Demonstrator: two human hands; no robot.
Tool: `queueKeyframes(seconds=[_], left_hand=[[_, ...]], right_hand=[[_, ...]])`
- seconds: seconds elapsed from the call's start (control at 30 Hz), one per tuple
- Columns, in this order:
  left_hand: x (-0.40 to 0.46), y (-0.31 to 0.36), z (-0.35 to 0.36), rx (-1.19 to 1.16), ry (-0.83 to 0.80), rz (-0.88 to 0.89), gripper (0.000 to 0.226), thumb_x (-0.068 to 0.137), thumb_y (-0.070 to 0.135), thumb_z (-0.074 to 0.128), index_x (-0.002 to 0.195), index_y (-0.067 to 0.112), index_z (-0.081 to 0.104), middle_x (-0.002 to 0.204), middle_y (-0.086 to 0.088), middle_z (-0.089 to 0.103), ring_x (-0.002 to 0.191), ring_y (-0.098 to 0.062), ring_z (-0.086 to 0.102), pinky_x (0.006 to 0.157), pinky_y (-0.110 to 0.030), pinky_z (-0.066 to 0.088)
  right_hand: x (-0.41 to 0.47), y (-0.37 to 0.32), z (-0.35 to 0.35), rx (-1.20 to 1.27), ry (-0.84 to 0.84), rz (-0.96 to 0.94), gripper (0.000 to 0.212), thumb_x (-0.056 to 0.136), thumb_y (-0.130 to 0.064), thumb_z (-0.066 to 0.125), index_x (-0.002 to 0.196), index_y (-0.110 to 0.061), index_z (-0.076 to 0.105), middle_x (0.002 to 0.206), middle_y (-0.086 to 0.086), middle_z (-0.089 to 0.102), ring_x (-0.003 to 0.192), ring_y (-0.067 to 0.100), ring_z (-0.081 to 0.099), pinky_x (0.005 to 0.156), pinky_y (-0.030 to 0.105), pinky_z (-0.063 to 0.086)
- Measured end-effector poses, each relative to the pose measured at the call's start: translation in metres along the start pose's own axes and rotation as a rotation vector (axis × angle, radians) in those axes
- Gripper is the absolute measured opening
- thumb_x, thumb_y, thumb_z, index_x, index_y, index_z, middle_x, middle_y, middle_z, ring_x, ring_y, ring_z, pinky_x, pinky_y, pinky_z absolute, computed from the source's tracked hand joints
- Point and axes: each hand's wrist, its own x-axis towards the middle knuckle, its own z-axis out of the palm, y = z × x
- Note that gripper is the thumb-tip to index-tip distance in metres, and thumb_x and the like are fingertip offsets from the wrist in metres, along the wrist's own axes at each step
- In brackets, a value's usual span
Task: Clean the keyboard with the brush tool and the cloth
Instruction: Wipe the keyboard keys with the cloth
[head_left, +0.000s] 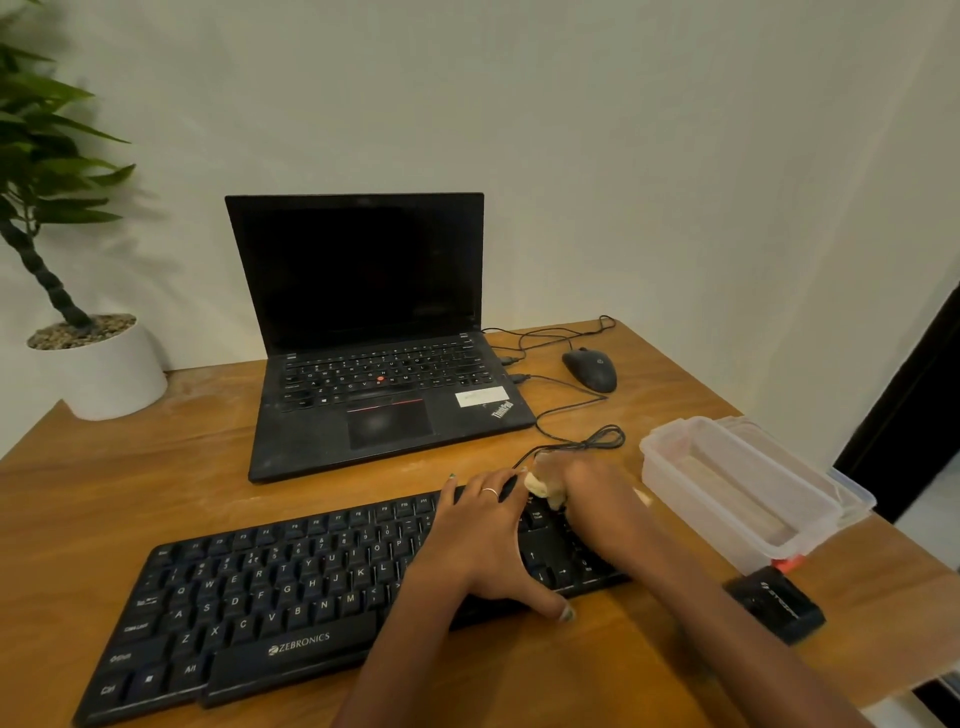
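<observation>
- Hands are seen over the right end of the black full-size plastic keyboard (332, 587), which lies on the brown wooden table (156, 467) in front of the open black laptop (374, 338).
- Left hand (483, 545) is laid flat on the keys, fingers straight and spread toward the far edge, thumb stretched past the near edge onto the table; nothing is held. A thin ring is worn on one finger.
- Right hand (582, 493) is curled at the keyboard's far right corner, and a small pale cream item (537, 487) is gripped in it. Whether this is the cloth or the brush tool cannot be told; the hand is blurred.
- Writing read: "ZEBRONICS" on the keyboard's space bar; "ThinkPad" on the laptop's palm rest, beside a white sticker whose text is illegible.
- A clear plastic lidded box (737, 488) stands just right of the keyboard, with a small black rectangular block (774, 603) near it; the pale mark on the block is unreadable.
- A black wired mouse (589, 369) rests right of the laptop.
- A green plant in a white pot (104, 374) is placed at the far left.
</observation>
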Motion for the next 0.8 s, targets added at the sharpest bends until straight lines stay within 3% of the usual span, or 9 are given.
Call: queueKeyframes(seconds=[0.07, 0.2, 0.3, 0.4, 0.53, 0.67, 0.8], left_hand=[[0.0, 0.0, 0.0, -0.001, -0.004, -0.001, 0.131, 0.061, 0.077, 0.07, 0.155, 0.023, -0.004, 0.163, 0.001, -0.006, 0.148, -0.02, -0.008, 0.118, -0.05, -0.012], [0.001, -0.001, 0.001, -0.003, -0.018, -0.009, 0.133, 0.06, 0.077, 0.069, 0.155, 0.023, -0.007, 0.163, 0.001, -0.008, 0.148, -0.02, -0.009, 0.118, -0.05, -0.013], [0.002, -0.001, 0.001, -0.002, -0.006, -0.009, 0.132, 0.061, 0.076, 0.07, 0.155, 0.023, -0.006, 0.163, 0.002, -0.007, 0.148, -0.019, -0.008, 0.118, -0.05, -0.011], [0.001, -0.001, 0.001, 0.0, -0.01, -0.012, 0.132, 0.061, 0.076, 0.07, 0.155, 0.024, -0.007, 0.163, 0.001, -0.007, 0.148, -0.02, -0.009, 0.118, -0.05, -0.012], [-0.001, 0.0, 0.0, -0.025, -0.028, -0.035, 0.138, 0.059, 0.077, 0.07, 0.152, 0.027, -0.019, 0.163, 0.0, -0.011, 0.148, -0.02, -0.014, 0.114, -0.052, -0.02], [-0.022, -0.014, 0.0, -0.012, -0.032, -0.111, 0.146, 0.054, 0.081, 0.07, 0.139, 0.035, -0.04, 0.162, -0.003, -0.016, 0.147, -0.021, -0.021, 0.109, -0.056, -0.027], [-0.048, -0.041, -0.002, 0.032, -0.008, -0.198, 0.145, 0.052, 0.086, 0.066, 0.138, 0.035, -0.04, 0.162, 0.002, -0.014, 0.147, -0.021, -0.018, 0.108, -0.056, -0.026]], right_hand=[[0.0, 0.004, 0.007, -0.061, 0.014, 0.009, 0.028, 0.084, 0.001, 0.049, 0.107, -0.007, 0.063, 0.105, 0.008, 0.062, 0.1, 0.026, 0.058, 0.082, 0.032, 0.044], [0.004, 0.011, 0.001, -0.202, 0.063, 0.209, 0.027, 0.088, -0.009, 0.054, 0.114, -0.014, 0.06, 0.111, 0.003, 0.061, 0.101, 0.017, 0.057, 0.081, 0.026, 0.045], [0.008, 0.003, 0.014, -0.189, -0.038, 0.095, 0.029, 0.088, -0.013, 0.054, 0.117, -0.013, 0.058, 0.119, 0.004, 0.058, 0.11, 0.02, 0.053, 0.09, 0.028, 0.043], [0.007, 0.009, 0.008, -0.136, -0.14, 0.168, 0.035, 0.088, -0.013, 0.052, 0.123, -0.01, 0.055, 0.116, 0.005, 0.055, 0.114, 0.024, 0.05, 0.093, 0.032, 0.04], [-0.004, 0.02, -0.001, -0.169, 0.024, 0.133, 0.033, 0.087, -0.003, 0.048, 0.117, -0.013, 0.057, 0.12, 0.005, 0.057, 0.105, 0.022, 0.055, 0.086, 0.031, 0.046], [-0.004, 0.009, -0.003, -0.199, 0.014, 0.118, 0.038, 0.089, -0.004, 0.051, 0.125, -0.016, 0.054, 0.133, 0.0, 0.051, 0.116, 0.015, 0.052, 0.092, 0.023, 0.041], [-0.006, 0.009, -0.004, -0.169, 0.047, 0.14, 0.037, 0.087, -0.002, 0.053, 0.122, -0.015, 0.056, 0.132, 0.0, 0.051, 0.112, 0.016, 0.054, 0.091, 0.024, 0.044]])
